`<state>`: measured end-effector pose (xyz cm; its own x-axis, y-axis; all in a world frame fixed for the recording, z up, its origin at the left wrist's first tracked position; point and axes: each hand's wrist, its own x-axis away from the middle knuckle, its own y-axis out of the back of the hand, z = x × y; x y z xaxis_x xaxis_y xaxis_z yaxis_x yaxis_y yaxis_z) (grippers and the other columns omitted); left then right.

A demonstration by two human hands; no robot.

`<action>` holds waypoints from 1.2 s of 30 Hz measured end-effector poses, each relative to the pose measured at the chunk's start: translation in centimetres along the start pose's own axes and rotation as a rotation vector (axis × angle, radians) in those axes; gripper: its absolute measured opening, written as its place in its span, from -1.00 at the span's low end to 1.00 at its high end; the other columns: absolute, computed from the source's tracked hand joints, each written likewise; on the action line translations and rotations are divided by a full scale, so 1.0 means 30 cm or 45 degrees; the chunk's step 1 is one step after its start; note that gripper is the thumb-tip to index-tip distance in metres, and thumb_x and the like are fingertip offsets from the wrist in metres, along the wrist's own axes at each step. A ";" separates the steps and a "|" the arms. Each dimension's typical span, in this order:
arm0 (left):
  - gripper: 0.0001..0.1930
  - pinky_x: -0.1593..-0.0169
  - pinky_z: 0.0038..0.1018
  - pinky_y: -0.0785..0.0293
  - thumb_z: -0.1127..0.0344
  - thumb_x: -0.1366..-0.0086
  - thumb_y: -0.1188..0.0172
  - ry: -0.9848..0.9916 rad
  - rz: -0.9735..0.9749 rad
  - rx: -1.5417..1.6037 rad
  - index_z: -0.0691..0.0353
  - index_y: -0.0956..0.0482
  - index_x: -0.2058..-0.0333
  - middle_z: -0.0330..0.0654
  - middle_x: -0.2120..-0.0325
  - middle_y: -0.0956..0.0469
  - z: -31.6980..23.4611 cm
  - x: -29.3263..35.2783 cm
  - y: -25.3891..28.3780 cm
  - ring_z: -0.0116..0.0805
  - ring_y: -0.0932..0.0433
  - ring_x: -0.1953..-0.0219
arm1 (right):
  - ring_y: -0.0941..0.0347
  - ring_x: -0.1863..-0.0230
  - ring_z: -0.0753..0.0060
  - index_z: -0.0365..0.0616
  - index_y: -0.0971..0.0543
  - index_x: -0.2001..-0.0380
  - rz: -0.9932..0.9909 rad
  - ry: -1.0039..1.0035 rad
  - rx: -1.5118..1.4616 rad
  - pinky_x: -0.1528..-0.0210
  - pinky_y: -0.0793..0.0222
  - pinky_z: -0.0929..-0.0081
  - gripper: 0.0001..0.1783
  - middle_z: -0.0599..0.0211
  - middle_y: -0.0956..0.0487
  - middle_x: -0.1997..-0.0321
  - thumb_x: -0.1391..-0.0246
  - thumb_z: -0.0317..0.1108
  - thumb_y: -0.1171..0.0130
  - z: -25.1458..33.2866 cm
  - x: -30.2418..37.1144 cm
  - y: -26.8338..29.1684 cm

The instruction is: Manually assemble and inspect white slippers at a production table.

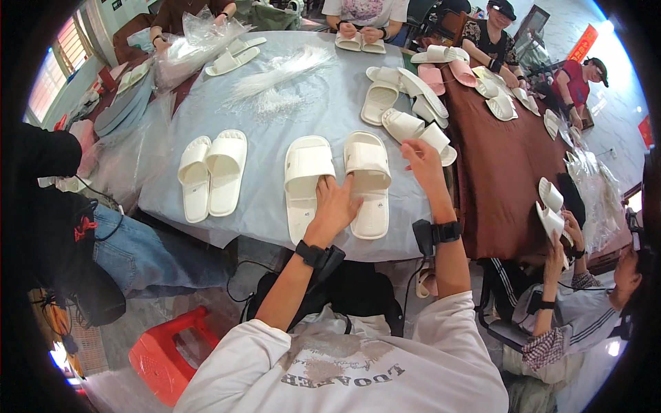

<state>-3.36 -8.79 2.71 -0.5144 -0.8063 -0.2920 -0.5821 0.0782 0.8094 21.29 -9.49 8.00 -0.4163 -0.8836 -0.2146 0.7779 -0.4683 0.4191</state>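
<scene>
In front of me a pair of white slippers lies side by side, toes away from me: the left slipper (308,155) and the right slipper (368,148). My left hand (334,210) is between them, its fingertips partly hidden at the inner edges of both straps, gripping there. My right hand (423,165) is raised just right of the pair, beside a pile of white slippers (403,124). Its fingers are bent and apart, with nothing visible in them. Further left sits another white pair (213,172). Both wrists wear black bands.
A grey sheet covers the table (265,186); thin clear plastic strands (282,79) lie at its far part. To the right, a brown-covered table (496,179) bears white and pink slippers. Several people work around me. A red stool (162,358) stands at lower left.
</scene>
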 end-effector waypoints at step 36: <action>-0.48 -0.12 -0.06 -0.38 0.32 -0.32 -0.24 0.313 -0.146 -0.250 0.21 -0.45 -0.25 0.28 0.08 -0.51 0.622 0.089 0.604 0.32 -0.47 -0.02 | -0.63 0.27 0.18 -0.25 -0.65 0.25 1.098 0.444 0.744 0.19 -0.51 0.23 -0.58 0.14 -0.70 0.30 0.06 -0.14 -0.46 0.061 -0.197 -0.065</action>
<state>-27.05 1.41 7.08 -0.2715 -0.9225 -0.2745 -0.4823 -0.1164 0.8683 21.39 -3.35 10.06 0.3875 -0.9092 0.1522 0.3623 0.3020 0.8818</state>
